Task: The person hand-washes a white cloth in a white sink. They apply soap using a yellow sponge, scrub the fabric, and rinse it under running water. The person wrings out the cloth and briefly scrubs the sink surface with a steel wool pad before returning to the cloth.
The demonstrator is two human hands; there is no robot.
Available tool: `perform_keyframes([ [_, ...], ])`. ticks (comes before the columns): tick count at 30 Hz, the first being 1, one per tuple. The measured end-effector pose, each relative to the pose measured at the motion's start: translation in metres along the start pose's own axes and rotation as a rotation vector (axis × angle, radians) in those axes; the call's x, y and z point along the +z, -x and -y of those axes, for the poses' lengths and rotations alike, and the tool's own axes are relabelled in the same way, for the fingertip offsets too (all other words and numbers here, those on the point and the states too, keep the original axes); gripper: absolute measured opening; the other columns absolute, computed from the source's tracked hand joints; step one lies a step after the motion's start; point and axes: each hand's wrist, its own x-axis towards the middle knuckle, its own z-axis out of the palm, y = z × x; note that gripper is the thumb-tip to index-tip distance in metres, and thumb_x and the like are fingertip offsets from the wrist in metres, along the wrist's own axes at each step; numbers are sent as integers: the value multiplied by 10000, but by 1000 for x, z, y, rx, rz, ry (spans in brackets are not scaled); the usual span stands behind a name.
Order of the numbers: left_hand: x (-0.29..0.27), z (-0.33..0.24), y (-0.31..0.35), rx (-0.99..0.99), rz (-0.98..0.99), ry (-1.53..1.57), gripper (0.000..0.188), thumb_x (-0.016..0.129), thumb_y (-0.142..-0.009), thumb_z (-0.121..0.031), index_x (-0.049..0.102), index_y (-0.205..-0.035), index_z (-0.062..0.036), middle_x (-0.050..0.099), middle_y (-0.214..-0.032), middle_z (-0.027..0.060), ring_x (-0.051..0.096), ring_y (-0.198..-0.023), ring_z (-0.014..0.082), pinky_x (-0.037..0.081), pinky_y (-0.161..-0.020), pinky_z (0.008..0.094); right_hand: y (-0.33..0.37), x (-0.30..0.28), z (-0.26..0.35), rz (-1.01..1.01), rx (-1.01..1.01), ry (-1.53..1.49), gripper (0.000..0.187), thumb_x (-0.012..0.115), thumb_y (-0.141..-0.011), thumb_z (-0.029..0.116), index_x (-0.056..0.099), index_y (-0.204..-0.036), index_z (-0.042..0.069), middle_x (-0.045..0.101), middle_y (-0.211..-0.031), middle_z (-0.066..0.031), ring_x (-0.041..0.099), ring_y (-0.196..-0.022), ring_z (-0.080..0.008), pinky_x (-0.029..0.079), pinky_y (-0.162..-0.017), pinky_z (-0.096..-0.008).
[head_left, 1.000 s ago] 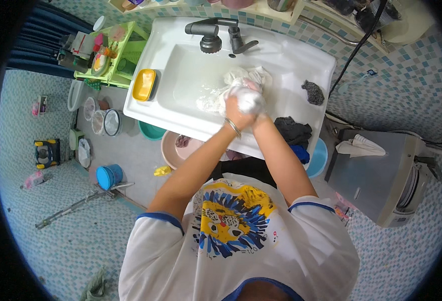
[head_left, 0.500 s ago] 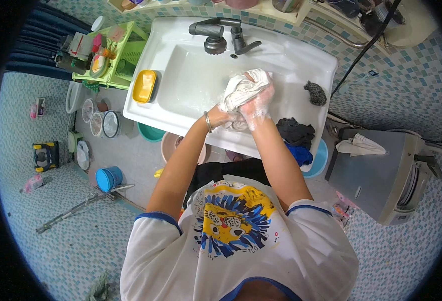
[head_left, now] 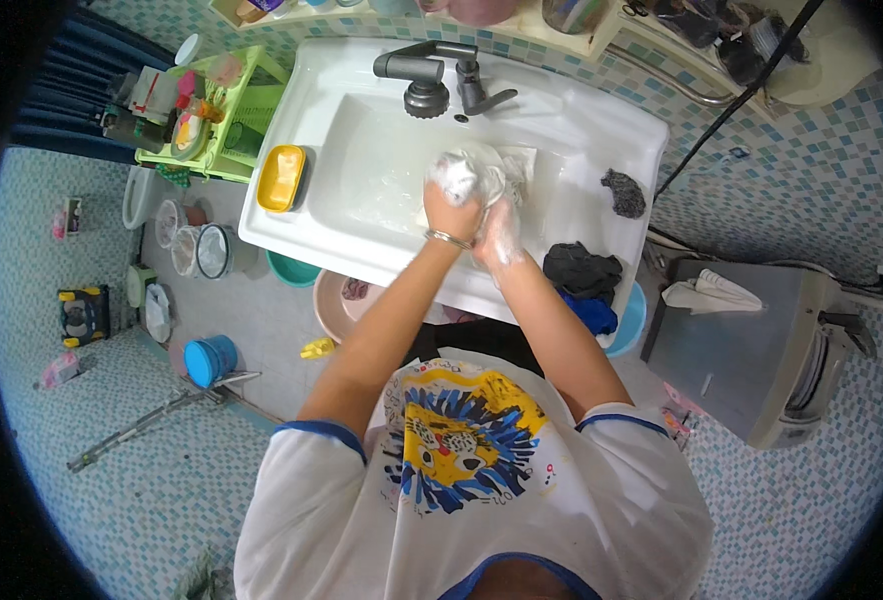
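Observation:
Over the white sink [head_left: 351,248], a wet, sudsy white cloth [head_left: 466,170] is bunched up between my hands. My left hand [head_left: 451,212], with a bracelet at the wrist, wraps its fingers round the near side of the bundle. Pressed in beside it, my right hand [head_left: 499,230] is coated with lather and grips the cloth's right side; its fingertips are partly hidden. A pale flat piece shows in the basin just right of the bundle; what it is I cannot make out. Beyond my hands stands a dark grey faucet [head_left: 426,80].
A yellow soap dish [head_left: 281,178] sits on the left rim. On the right ledge lie a dark scrubber [head_left: 623,193], a black cloth [head_left: 579,268] and a blue cloth [head_left: 593,312]. Below are a light blue basin [head_left: 631,318] and a pink basin [head_left: 329,308]. A grey-topped appliance [head_left: 731,350] stands right.
My hands have shifted slightly left and closer together, and the left hand has turned over the cloth. The cloth is bunched tighter. The whole view has shifted a little.

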Motion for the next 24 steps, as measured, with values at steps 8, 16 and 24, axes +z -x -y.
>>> perform_keyframes([
  [8, 18, 8, 2, 368, -176, -334, 313, 569, -631, -127, 593, -940, -89, 598, -912, 160, 569, -824, 351, 458, -735, 384, -16, -17, 14, 318, 89, -33, 421, 324, -902, 392, 532, -1093, 80, 580, -1052, -85, 554, -998, -223, 447, -876, -376],
  [16, 11, -17, 15, 344, -106, -282, 240, 557, -677, -81, 556, -898, 11, 596, -891, 162, 562, -835, 323, 444, -778, 390, -44, -31, 9, 486, -6, 68, 380, 343, -906, 338, 563, -1045, 60, 613, -966, -81, 593, -901, -211, 471, -833, -342],
  [24, -1, -18, 13, 291, -153, 104, 225, 580, -676, -114, 594, -887, -38, 601, -772, 167, 564, -737, 357, 453, -648, 419, -41, -38, 5, 79, 87, -92, 387, 359, -894, 365, 554, -1045, 66, 588, -1039, -78, 570, -957, -226, 465, -844, -369],
])
